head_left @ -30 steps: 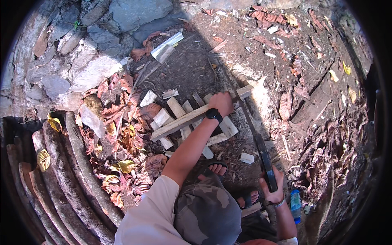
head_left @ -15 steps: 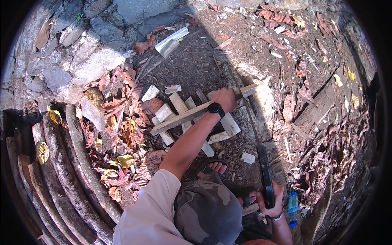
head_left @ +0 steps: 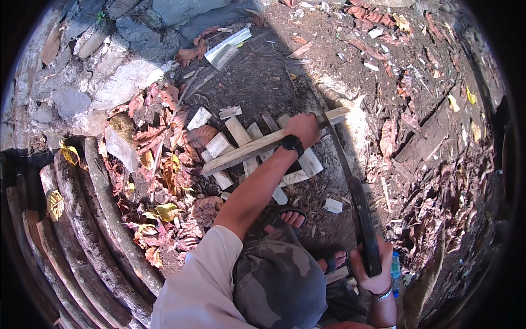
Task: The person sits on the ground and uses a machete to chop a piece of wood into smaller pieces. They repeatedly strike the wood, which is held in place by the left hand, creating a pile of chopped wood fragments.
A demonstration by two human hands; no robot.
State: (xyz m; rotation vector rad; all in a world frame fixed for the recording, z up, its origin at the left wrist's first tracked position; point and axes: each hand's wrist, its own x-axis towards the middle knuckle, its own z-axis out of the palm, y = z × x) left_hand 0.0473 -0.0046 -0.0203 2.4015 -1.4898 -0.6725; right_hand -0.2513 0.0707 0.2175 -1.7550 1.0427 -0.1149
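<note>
My left hand (head_left: 303, 130), with a dark watch on its wrist, is closed on a long squared strip of wood (head_left: 241, 154) near its right end. The strip lies slanted over several short cut wood pieces (head_left: 237, 130). At the lower right, my right hand (head_left: 377, 268) grips the near end of a long saw (head_left: 359, 208) with a black frame. Its narrow far part crosses the strip just right of my left hand. I cannot make out the blade's teeth.
Round logs (head_left: 93, 230) lie side by side at the left, below a stone wall (head_left: 71, 101). Dry leaves (head_left: 164, 214) and wood chips (head_left: 333, 205) litter the ground. A blue bottle (head_left: 395, 266) stands beside my right hand. My sandalled feet (head_left: 293, 218) are near the wood.
My right hand has shifted a little to the right with the saw. More of the saw now shows beyond the strip. My left hand stays on the strip, nearly still.
</note>
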